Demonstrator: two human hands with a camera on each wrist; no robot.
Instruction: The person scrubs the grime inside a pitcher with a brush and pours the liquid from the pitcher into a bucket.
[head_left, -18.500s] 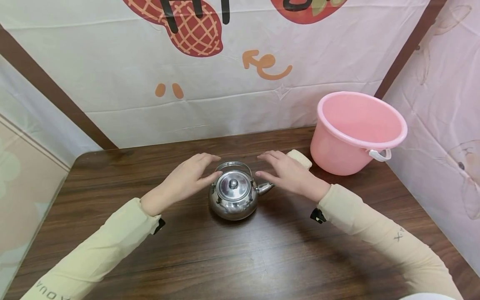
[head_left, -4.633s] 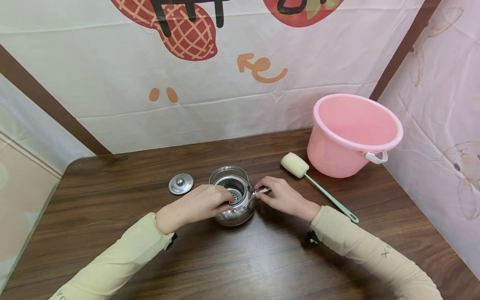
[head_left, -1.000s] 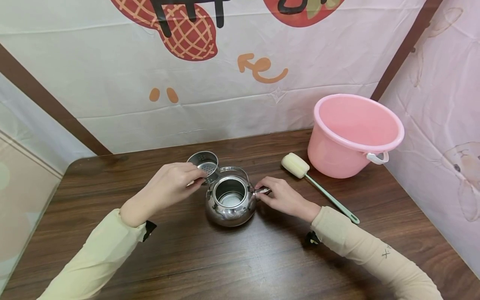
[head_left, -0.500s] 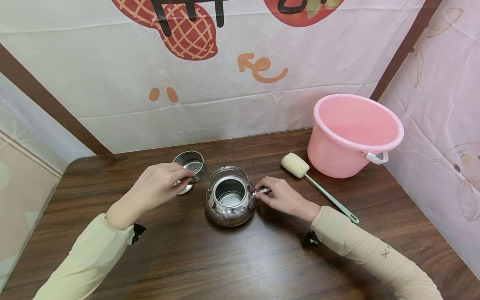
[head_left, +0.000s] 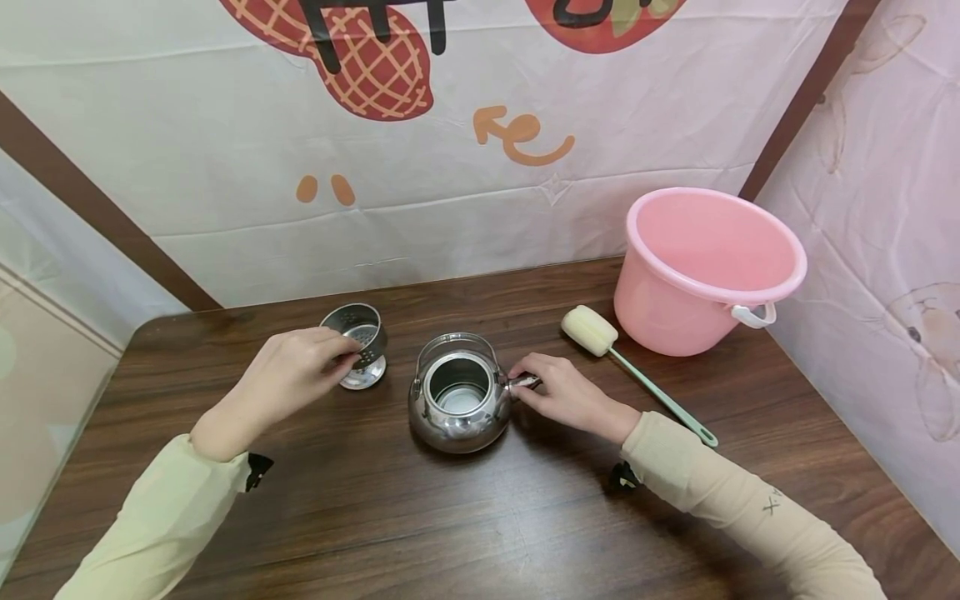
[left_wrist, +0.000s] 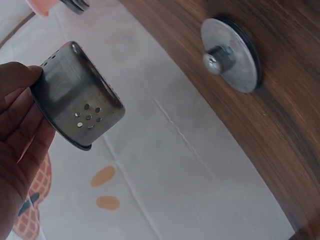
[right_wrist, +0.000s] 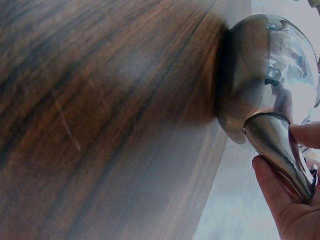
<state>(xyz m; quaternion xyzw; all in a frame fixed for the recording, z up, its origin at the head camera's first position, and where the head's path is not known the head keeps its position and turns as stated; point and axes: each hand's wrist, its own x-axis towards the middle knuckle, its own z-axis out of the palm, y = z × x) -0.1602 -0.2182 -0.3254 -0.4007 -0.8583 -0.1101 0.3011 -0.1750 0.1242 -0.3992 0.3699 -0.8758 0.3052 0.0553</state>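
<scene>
My left hand (head_left: pixel 300 367) pinches the rim of a perforated metal strainer basket (left_wrist: pixel 75 97), lifted above the table at the left. Below the strainer, the round teapot lid (head_left: pixel 364 375) lies flat on the wood, its knob (left_wrist: pixel 216 60) showing in the left wrist view. A shiny steel teapot (head_left: pixel 459 425) stands uncovered mid-table, its hoop handle (head_left: pixel 457 337) raised and its inside bare. Thumb and fingers of my right hand (head_left: pixel 566 396) grip the teapot's spout (right_wrist: pixel 280 150) from both sides.
A sponge brush (head_left: pixel 590 331) with a green handle (head_left: pixel 663 396) lies right of the teapot. Behind it stands a pink bucket (head_left: pixel 675 308) near the table's back right. A printed cloth wall (head_left: pixel 420 225) borders the table's back edge.
The strainer, out of the teapot by one second ago, has moved left in my left hand until over the lid. My right hand keeps its grip on the spout.
</scene>
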